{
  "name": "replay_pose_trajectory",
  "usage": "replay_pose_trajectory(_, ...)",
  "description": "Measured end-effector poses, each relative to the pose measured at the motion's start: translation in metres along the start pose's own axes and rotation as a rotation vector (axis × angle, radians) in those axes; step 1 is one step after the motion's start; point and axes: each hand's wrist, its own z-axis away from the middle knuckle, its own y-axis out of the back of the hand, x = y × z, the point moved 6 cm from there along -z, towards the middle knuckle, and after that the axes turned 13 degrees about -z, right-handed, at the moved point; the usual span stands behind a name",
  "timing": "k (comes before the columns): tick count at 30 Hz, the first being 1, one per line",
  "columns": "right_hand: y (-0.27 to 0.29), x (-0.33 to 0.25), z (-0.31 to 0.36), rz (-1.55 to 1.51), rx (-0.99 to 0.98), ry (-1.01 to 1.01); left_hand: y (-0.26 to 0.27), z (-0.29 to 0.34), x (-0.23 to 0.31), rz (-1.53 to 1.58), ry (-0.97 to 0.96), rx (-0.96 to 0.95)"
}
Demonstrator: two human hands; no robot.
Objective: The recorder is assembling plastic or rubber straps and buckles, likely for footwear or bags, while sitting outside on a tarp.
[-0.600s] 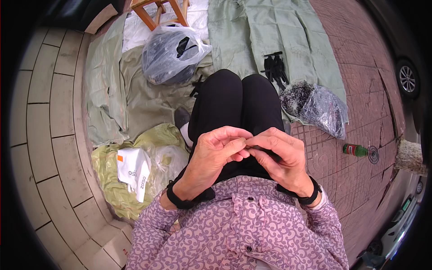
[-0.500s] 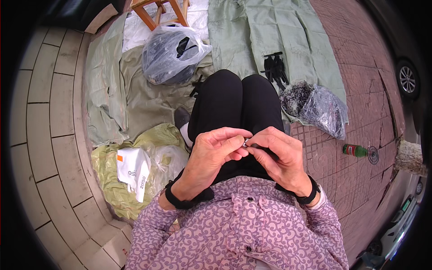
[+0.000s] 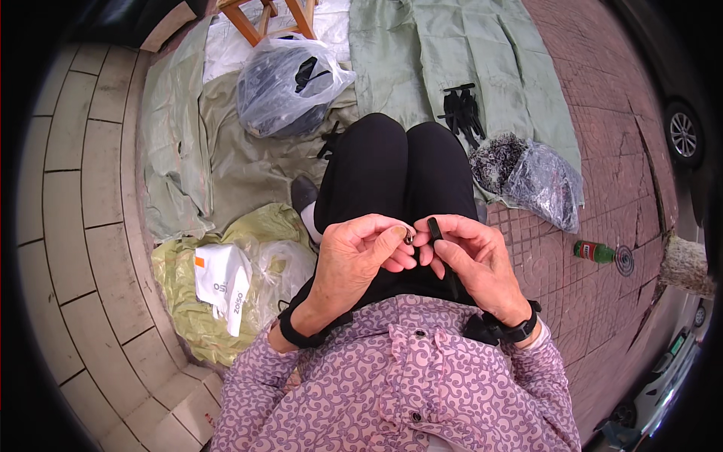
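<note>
Above my lap, my left hand pinches a small shiny metal piece between thumb and fingers; it looks like a little ring or buckle, too small to tell. Close on its right, my right hand grips a narrow black strap between thumb and fingers. One end of the strap sticks up above the fingers, and its lower part hangs over the black trousers. The fingertips of both hands nearly meet. A bunch of similar black straps lies on the green sheet beyond my knees.
Right of my knees, a clear plastic bag spills a heap of small dark and silvery pieces. Ahead stand a filled translucent bag and a wooden stool. A green bottle lies at right; a white bag lies at left.
My right hand has turned and drawn slightly away from the left, bringing the black strap into sight. My left hand stays nearly in place with the metal piece.
</note>
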Motion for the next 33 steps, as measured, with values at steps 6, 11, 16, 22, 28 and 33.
replay_pose_trajectory(6, 0.012, 0.003, 0.006, 0.030, -0.035, -0.175, 0.002, 0.000, 0.002, 0.078, -0.014, 0.097)
replay_pose_trajectory(11, 0.005, 0.004, 0.008, -0.030, -0.013, -0.216, 0.005, -0.001, 0.001, 0.167, 0.011, 0.088)
replay_pose_trajectory(16, 0.003, 0.004, 0.005, -0.060, -0.047, -0.209, 0.004, -0.001, 0.000, 0.223, 0.051, 0.028)
replay_pose_trajectory(22, 0.004, 0.004, 0.005, 0.022, -0.050, -0.213, -0.002, 0.001, -0.004, 0.235, 0.103, -0.071)
replay_pose_trajectory(28, -0.004, -0.003, 0.007, 0.073, -0.097, -0.104, 0.000, 0.001, -0.006, 0.215, 0.152, -0.127)
replay_pose_trajectory(33, -0.006, -0.006, 0.005, 0.327, -0.206, 0.063, -0.004, 0.002, -0.018, 0.369, 0.225, -0.222)
